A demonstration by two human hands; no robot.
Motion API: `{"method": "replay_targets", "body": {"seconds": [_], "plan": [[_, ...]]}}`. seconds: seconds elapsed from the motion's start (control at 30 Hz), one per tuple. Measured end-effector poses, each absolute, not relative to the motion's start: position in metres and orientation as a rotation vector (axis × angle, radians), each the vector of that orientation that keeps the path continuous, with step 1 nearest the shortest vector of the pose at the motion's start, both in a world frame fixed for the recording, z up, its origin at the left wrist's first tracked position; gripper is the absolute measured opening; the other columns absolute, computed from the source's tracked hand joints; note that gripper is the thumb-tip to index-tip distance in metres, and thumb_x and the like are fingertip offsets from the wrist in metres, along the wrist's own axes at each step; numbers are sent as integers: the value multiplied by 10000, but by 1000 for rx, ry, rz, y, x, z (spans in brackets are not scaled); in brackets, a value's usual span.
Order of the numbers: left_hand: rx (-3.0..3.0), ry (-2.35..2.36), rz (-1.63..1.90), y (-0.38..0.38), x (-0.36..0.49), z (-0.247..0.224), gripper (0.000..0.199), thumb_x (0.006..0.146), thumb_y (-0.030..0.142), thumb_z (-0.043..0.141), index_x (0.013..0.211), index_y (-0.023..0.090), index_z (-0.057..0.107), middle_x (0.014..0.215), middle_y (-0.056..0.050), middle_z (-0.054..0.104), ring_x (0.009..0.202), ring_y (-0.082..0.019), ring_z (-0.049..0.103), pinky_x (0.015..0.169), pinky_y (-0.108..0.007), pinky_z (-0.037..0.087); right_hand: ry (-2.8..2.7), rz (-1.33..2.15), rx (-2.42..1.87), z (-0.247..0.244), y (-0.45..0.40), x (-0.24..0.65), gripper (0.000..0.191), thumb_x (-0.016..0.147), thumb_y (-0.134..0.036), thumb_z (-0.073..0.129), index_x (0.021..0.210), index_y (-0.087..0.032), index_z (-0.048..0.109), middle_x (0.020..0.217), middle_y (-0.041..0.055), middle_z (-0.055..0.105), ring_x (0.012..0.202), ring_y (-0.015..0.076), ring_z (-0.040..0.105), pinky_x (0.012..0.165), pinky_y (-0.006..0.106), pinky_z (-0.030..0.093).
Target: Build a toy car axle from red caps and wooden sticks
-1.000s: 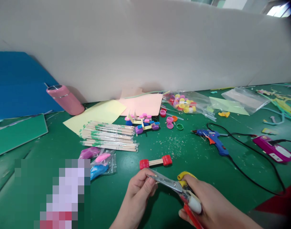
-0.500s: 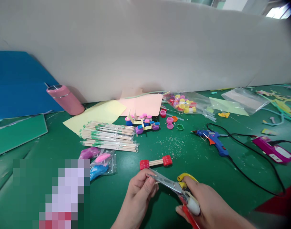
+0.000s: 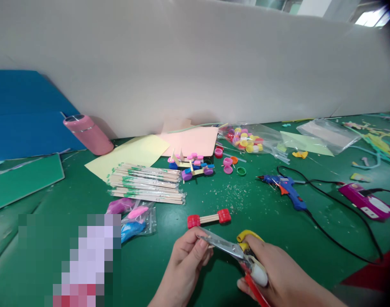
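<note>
My right hand [image 3: 278, 273] grips a pair of scissors [image 3: 228, 247] with one yellow and one red handle and a white part near the pivot. Their blades point left and reach the fingertips of my left hand [image 3: 190, 260]. Between its thumb and fingers the left hand pinches a small pale wooden stick [image 3: 210, 246], mostly hidden by the fingers and blades. Just beyond the hands, short sticks [image 3: 209, 218] lie joined to a red bottle-cap-like wheel block [image 3: 193, 221] at one end and another red block [image 3: 224, 215] at the other.
Wrapped chopsticks [image 3: 146, 183] and bagged clay-like lumps [image 3: 134, 221] lie left of centre. Small stick-and-cap models [image 3: 197, 170], loose caps [image 3: 227, 166] and a bag of caps [image 3: 246, 138] are farther back. A blue glue gun [image 3: 287, 187] with its black cord [image 3: 338, 238] lies right. A pink flask [image 3: 89, 134] leans left.
</note>
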State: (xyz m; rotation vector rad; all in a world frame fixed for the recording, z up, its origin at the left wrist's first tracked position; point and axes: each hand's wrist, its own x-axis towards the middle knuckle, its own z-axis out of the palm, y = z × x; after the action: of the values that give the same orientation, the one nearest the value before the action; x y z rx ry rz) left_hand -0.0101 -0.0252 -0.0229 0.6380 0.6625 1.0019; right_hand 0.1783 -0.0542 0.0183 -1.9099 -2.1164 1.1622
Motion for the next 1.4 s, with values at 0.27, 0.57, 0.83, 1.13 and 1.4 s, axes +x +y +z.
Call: {"method": "replay_targets", "body": {"seconds": [0.27,0.57,0.83,1.13,1.4], "plan": [[646,653,952,-26,-12,-24,203,764,324,621,679,141,593,523,66,323,488,-66,231,492,-214,193,-2076,1112,-1982,8,-56,181,231,680,-364,604,772,-212,456,695,3,639,549,167,541,479,234,285],[835,622,647,-25,-18,-24,264,737,364,637,660,113,612,537,14,468,475,-67,318,463,-219,191,-2088,901,-2039,-3,-59,195,195,752,-394,542,789,-212,482,716,19,626,583,185,566,505,256,339],[695,563,715,-25,-13,-20,189,749,319,640,757,131,617,500,51,407,440,-52,288,460,-214,201,-2120,453,-2072,-7,-50,250,217,754,-340,549,925,-207,540,953,81,628,836,253,600,695,358,461],[557,619,870,-19,-8,-20,128,816,221,560,915,140,561,618,-18,618,444,-71,487,461,-194,288,-1960,220,-2149,-23,-46,279,459,745,-455,562,1069,-131,537,1059,151,606,951,312,581,802,435,462],[613,629,842,-22,-1,-19,108,809,214,571,827,158,480,701,-39,672,499,-124,596,530,-234,416,-1771,921,-1506,18,-31,173,146,847,-299,489,858,-210,604,769,12,588,667,126,564,610,224,458]]}}
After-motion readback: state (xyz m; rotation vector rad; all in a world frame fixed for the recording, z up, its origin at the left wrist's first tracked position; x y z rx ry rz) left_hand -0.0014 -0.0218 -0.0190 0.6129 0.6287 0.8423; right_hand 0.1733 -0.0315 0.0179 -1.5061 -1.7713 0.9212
